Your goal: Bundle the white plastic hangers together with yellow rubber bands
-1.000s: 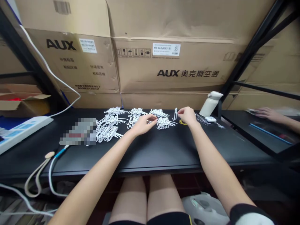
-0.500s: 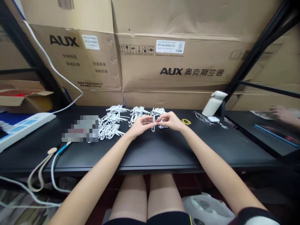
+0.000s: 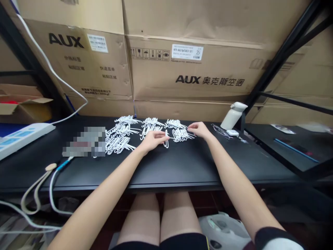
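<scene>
you are resting your left hand (image 3: 153,139) low over the black table (image 3: 182,163), with thumb and fingers drawn together on a single white hook (image 3: 166,139). the hook is hanging curved end down at your fingertips, just in front of the piles, and it is too small to tell whether it is touching the tabletop. your right hand (image 3: 198,129) is reaching across to the right end of the nearest bundle of hooks (image 3: 182,134). its fingertips are touching the white wires there, but you cannot tell whether they are pinching anything or only lying against it. the two hands are sitting near each other, apart, with the bundle between them. more hook bundles (image 3: 121,139) are lying in rough rows to the left of your left hand, toward the back of the table. a white bottle (image 3: 233,116) is standing upright to the right of your right hand, beside a black frame post (image 3: 275,59). a power strip (image 3: 23,136) is lying at the far left, and cardboard boxes (image 3: 197,69) are standing stacked behind the table.
</scene>
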A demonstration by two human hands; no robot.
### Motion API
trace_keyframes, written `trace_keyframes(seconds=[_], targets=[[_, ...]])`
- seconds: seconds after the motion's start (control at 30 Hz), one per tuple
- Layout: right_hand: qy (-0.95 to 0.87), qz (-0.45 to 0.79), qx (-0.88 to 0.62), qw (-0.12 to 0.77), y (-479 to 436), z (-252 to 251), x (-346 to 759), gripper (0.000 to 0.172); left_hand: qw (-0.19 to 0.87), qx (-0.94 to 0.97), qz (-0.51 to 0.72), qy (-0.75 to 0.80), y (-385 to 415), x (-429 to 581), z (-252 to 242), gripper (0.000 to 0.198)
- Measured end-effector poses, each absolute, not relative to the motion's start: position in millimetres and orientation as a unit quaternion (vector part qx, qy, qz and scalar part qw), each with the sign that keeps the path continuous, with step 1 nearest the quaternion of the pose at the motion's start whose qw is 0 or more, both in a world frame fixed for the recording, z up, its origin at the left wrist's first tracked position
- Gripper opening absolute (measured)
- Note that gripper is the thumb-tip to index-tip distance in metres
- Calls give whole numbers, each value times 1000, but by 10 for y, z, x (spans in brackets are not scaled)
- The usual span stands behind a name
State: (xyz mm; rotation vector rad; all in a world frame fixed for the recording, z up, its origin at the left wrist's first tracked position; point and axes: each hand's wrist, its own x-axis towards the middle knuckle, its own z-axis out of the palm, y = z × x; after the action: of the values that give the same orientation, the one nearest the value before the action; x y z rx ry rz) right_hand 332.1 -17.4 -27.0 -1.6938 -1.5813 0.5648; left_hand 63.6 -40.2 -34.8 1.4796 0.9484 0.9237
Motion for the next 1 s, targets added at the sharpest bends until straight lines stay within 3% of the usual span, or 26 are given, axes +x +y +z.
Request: trace_keyframes(seconds=[0.07,0.17,0.43,0.8,1.0], targets=[[-639,275,-656,293,-171,-294,3414,18,546,622,392,402,-413,633,-337,56],[-654,315,-638,256,-173,-311,3466,16,545,623,391,402,-424,631,-325,56],[-643,362,-615,276,-145,-349,3430,10,548,624,390,399,-411,626,-341,55],[-629,325,-644,288,-137,-336,3480,8,544,626,389,401,-419,629,-330,54],[-609,352,-642,304,-168,-283,3496,13,547,628,386,397,-413,619,-339,54]])
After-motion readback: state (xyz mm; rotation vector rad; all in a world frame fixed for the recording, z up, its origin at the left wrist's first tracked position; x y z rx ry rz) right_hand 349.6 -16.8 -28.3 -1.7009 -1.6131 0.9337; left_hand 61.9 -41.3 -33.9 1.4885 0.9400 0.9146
